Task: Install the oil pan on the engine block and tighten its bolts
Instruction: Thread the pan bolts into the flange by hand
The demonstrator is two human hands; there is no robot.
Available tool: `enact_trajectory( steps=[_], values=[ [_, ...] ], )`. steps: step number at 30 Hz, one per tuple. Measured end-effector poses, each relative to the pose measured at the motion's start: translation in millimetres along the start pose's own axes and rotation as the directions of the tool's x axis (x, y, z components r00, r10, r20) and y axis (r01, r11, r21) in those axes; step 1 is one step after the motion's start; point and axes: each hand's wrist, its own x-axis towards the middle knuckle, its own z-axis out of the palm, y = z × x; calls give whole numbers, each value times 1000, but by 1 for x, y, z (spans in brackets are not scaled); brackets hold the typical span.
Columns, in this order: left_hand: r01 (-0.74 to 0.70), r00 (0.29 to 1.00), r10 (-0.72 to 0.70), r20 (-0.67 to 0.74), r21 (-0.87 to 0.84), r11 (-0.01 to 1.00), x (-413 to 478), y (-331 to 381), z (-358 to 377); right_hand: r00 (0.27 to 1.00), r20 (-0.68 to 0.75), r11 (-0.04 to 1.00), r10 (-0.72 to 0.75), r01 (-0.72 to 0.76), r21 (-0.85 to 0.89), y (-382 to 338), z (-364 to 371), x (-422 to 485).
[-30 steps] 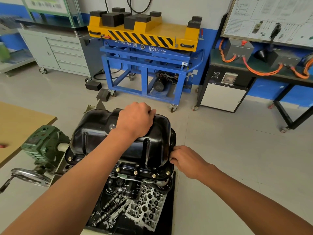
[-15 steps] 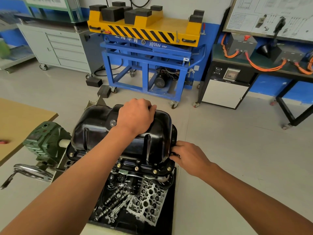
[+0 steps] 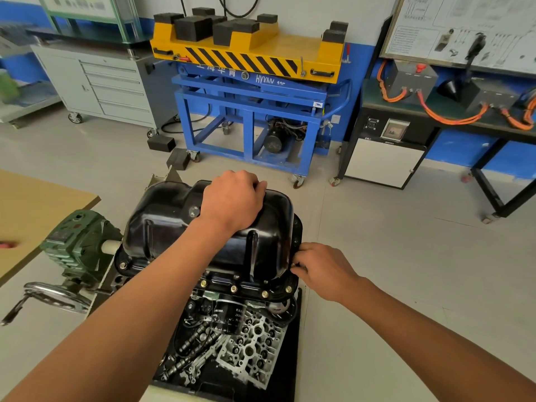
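Observation:
The black oil pan [image 3: 162, 227] lies upside-up on the engine block [image 3: 229, 311], which hangs in a stand. Brass-coloured bolts [image 3: 233, 289] sit along its near flange. My left hand [image 3: 232, 198] presses down on the top of the pan, fingers curled over its far edge. My right hand [image 3: 322, 268] is at the pan's right flange, fingertips pinched on a small bolt [image 3: 293, 265] at the rim. A black oil filter [image 3: 230, 316] shows below the flange.
A green gearbox [image 3: 77, 242] with a hand crank [image 3: 55, 297] holds the engine on the left. A tray [image 3: 293, 343] below holds camshafts and a cylinder head [image 3: 252, 349]. A wooden table [image 3: 34, 210] stands left; a blue-and-yellow lift cart [image 3: 249, 91] and a black bench [image 3: 435, 117] stand behind.
My right hand has shifted slightly toward the pan's right flange and closed its fingertips on a bolt there. My left hand stays pressed on the pan.

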Motion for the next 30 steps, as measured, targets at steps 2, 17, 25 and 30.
enact_trajectory(
  steps=[2, 17, 25, 30],
  values=[
    [0, 1000, 0, -6, -3, 1000, 0, 0, 1, 1000, 1, 1000, -1, 1, -24, -1, -1, 1],
    [21, 1000, -21, -19, -15, 1000, -1, -1, 3, 1000, 7, 999, 30, -30, -31, -2, 4, 3],
    [20, 1000, -20, -22, -11, 1000, -1, 0, 2, 999, -37, 999, 13, -14, -39, -2, 1, -2],
    [14, 1000, -14, -26, -8, 1000, 0, 0, 3, 1000, -13, 999, -3, 2, -54, -2, 0, -3]
  ],
)
